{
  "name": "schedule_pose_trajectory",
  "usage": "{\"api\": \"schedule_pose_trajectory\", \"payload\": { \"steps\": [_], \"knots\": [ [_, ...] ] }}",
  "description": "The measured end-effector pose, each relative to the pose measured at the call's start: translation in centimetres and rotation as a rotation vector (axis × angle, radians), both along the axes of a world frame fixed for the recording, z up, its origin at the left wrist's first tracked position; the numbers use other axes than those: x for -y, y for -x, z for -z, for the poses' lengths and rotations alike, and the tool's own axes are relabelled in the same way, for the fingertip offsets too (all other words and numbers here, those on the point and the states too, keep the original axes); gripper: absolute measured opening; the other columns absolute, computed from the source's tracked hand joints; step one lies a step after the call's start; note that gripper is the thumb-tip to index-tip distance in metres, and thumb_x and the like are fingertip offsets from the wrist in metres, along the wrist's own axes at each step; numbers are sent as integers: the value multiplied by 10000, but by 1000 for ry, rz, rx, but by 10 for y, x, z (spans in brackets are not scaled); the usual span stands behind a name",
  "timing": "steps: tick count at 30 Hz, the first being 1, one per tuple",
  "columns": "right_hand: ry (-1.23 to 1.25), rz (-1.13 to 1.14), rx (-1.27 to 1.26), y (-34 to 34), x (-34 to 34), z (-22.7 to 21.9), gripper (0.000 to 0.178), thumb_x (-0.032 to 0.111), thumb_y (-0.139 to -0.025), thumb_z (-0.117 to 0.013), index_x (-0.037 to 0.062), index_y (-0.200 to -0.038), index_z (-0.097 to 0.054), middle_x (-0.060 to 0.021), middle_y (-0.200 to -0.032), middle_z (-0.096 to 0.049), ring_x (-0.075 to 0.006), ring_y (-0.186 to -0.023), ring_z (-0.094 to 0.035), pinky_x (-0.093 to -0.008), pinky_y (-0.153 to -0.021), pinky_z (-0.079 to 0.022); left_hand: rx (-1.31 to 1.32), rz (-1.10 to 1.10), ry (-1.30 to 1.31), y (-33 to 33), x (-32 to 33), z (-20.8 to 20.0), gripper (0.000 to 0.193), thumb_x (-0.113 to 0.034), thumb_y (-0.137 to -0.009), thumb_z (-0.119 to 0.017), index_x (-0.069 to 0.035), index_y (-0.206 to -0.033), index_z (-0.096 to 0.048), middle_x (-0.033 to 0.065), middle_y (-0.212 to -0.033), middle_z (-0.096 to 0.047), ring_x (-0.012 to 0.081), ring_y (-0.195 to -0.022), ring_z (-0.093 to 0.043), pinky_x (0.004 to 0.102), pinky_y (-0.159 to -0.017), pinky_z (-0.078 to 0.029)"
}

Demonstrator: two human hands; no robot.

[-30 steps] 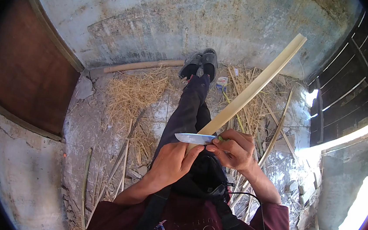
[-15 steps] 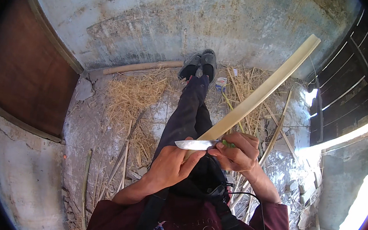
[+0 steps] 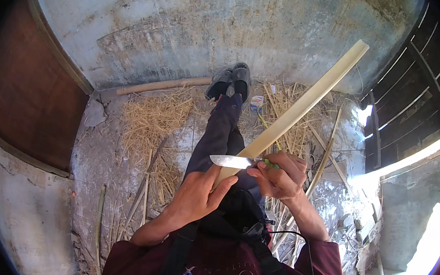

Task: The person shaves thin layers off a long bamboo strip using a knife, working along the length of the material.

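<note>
A long pale split bamboo strip [image 3: 306,104] slants from my lap toward the far right, its near end between the thumb and fingers of my left hand [image 3: 194,195]. My right hand [image 3: 282,177] is closed round the green handle of a knife [image 3: 228,161]. The knife's shiny blade lies crosswise over the strip, just beyond my left thumb, with its tip pointing left. Whether the edge bites into the bamboo cannot be made out.
My legs stretch ahead, shoes [image 3: 230,81] crossed near the stained wall [image 3: 187,35]. Straw shavings [image 3: 154,116] and loose bamboo strips [image 3: 326,154] litter the floor. A bamboo pole [image 3: 164,84] lies along the wall. A brown door panel [image 3: 33,84] is at left, dark slatted boards [image 3: 417,97] at right.
The knife blade has moved a little farther up the strip, away from my left thumb. The whole view has shifted slightly, so the surroundings appear farther left.
</note>
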State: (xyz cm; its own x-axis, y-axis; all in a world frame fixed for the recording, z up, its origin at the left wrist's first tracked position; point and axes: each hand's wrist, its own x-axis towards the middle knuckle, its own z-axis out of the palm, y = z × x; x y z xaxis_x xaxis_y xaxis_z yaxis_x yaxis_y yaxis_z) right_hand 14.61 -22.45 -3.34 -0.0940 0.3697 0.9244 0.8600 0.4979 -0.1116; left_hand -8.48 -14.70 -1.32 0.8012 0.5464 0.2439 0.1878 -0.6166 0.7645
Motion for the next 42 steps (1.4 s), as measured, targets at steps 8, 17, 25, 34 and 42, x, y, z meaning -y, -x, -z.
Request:
{"api": "schedule_pose_trajectory", "payload": {
  "steps": [8, 17, 25, 34, 42],
  "knots": [
    [-40, 46, 52, -2, -4, -7, 336, 206, -758, -959, 98, -861, -658, -38, -721, -655, -168, -522, -631, -300, -422, -464, 72, -17, -2, -2, -2, 0, 431, -314, -1097, -605, 69, -1293, -575, 226, -731, -673, 427, -633, -686, 492, -572, -498],
    [-76, 368, -300, -77, -5, -31, 250, -38, -868, -840, -19, -805, -598, -146, -757, -681, -213, -640, -668, -294, -565, -499, -70, -68, 52, 25, 6, 32, 416, -372, -1104, -592, 42, -1150, -604, 173, -627, -561, 402, -540, -588, 478, -555, -421],
    [-79, 249, -306, -86, -14, -18, 266, -5, -837, -886, -18, -817, -621, -161, -772, -708, -228, -660, -684, -302, -588, -505, -70, -96, 5, 29, 0, 44, 361, -347, -1106, -592, 12, -1065, -599, 171, -624, -550, 401, -559, -594, 484, -578, -427],
    [-60, 308, -168, -103, -15, -20, 240, 7, -839, -870, 0, -807, -633, -139, -792, -734, -182, -676, -691, -291, -601, -500, -115, -88, 93, 31, 0, 40, 309, -308, -1105, -588, -10, -1025, -594, 171, -621, -538, 401, -566, -591, 488, -580, -423],
    [129, 602, -591, -284, -13, 38, 275, 219, -1028, -736, 34, -841, -658, -34, -744, -670, -94, -722, -604, -293, -650, -472, -269, -166, 100, 69, -5, 47, 463, -381, -1083, -623, 70, -1184, -637, 295, -754, -659, 493, -744, -659, 574, -693, -484]
  ]
}}
